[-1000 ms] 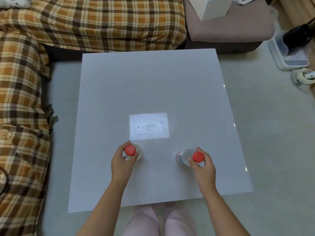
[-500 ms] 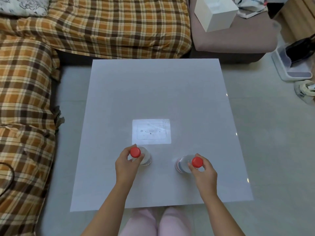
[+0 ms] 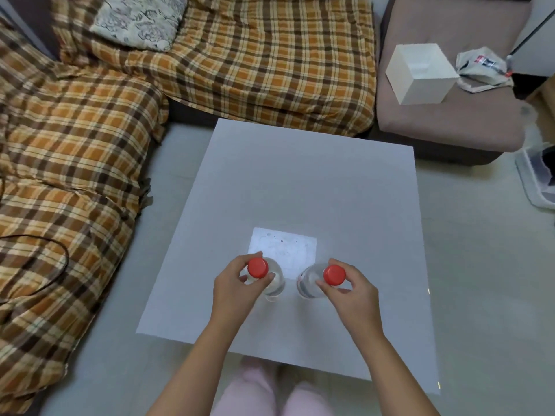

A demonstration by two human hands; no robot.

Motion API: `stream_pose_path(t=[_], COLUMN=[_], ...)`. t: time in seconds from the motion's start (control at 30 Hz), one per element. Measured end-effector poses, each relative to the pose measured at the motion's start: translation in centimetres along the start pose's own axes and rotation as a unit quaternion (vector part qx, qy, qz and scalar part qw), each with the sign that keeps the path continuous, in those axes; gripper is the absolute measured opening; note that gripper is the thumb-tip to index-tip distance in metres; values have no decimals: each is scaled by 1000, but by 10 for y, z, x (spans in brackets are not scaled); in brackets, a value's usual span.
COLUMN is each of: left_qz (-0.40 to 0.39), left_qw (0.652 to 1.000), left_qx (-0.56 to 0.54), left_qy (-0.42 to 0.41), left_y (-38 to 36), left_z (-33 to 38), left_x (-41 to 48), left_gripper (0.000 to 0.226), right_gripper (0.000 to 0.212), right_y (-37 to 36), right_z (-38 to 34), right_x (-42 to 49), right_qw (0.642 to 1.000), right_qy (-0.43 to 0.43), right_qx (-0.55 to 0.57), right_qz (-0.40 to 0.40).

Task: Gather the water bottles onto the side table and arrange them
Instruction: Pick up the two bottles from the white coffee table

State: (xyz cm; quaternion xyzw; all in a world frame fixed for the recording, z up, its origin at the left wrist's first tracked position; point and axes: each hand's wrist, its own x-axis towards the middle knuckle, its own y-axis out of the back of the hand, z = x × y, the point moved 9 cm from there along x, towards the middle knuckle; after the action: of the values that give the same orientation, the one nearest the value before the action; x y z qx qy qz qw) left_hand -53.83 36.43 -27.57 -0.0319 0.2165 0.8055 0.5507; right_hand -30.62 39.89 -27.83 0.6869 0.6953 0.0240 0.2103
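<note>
Pale tiled floor, with one square white side table [image 3: 315, 181] at the centre of the room. Plaid-covered sofa [image 3: 90, 145] wraps the table's far and left sides, its throw in orange, brown and cream check. One floral cushion [image 3: 135, 21] lies at the sofa's far corner. One dark cable [image 3: 57, 265] loops over the left seat. To the far right sits one mauve ottoman [image 3: 444, 115], bearing one white box [image 3: 420, 75] and one crumpled white bag [image 3: 480, 69] just beside it.

Count on the table: two water bottles, both clear, both upright, both with red caps. One bright rectangular patch of light [image 3: 288, 247] lies on the tabletop just beyond them.

Left bottle [image 3: 271, 280]: stands near the table's middle, toward the near edge. Left hand [image 3: 237, 291] is closed around its neck, thumb and fingers pinching just under the red cap [image 3: 257, 267].

Right bottle [image 3: 309, 282]: stands just beside the first, a narrow gap between the two, not touching. Right hand [image 3: 351, 292] grips its neck the same way, fingertips curled round the red cap [image 3: 334, 274].

Both bottle bases appear to rest on the tabletop; seen from directly above, I cannot confirm contact.

Both forearms are bare, reaching in from the near edge. Two knees in pale pink fabric [image 3: 270, 391] show below the table's near edge.
</note>
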Motion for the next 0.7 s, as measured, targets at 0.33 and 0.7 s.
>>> stream_pose_path(t=[0.33, 0.7], left_qz=[117, 286], left_qw=[988, 951], left_qx=[-75, -96], left_qy=[-65, -64], left_y=[73, 204], left_z=[37, 14], left_x=[-80, -175], left_gripper=[32, 30], right_gripper=[34, 39], right_y=[-21, -136], right_z=[-95, -175], right_x=[-44, -132], right_qw=[987, 921], right_qy=[133, 295], right_qx=[-23, -73], right_qz=[-87, -246])
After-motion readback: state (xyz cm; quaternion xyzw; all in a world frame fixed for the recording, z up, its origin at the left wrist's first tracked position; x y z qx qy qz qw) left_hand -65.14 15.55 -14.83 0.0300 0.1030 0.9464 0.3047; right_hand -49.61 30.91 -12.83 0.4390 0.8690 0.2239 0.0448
